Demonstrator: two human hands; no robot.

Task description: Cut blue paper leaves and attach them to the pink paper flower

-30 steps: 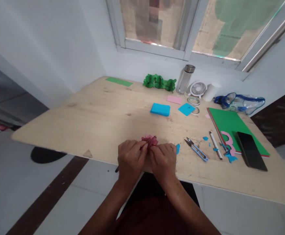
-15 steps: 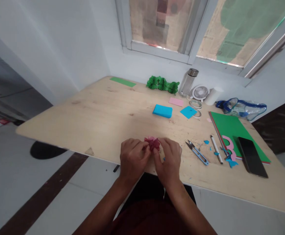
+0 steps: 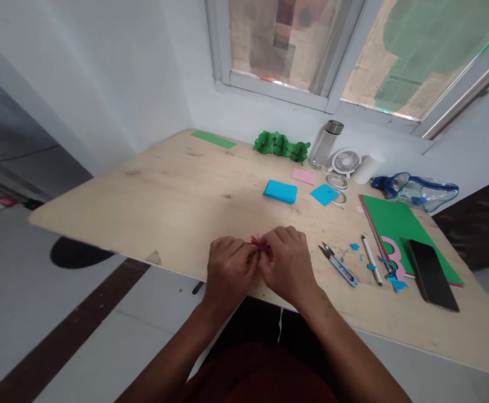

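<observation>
Pinching red paper [image 3: 261, 243] between my tightly curled left hand [image 3: 231, 270] and right hand [image 3: 288, 263], I judge it unfinished, while green ornament [image 3: 280, 146] beyond them looks complete.

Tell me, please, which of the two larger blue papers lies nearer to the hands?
The blue rectangular paper stack, beyond the right hand; the other, a single-looking blue paper square, lies further right, overlapping a round white tape roll.
</observation>
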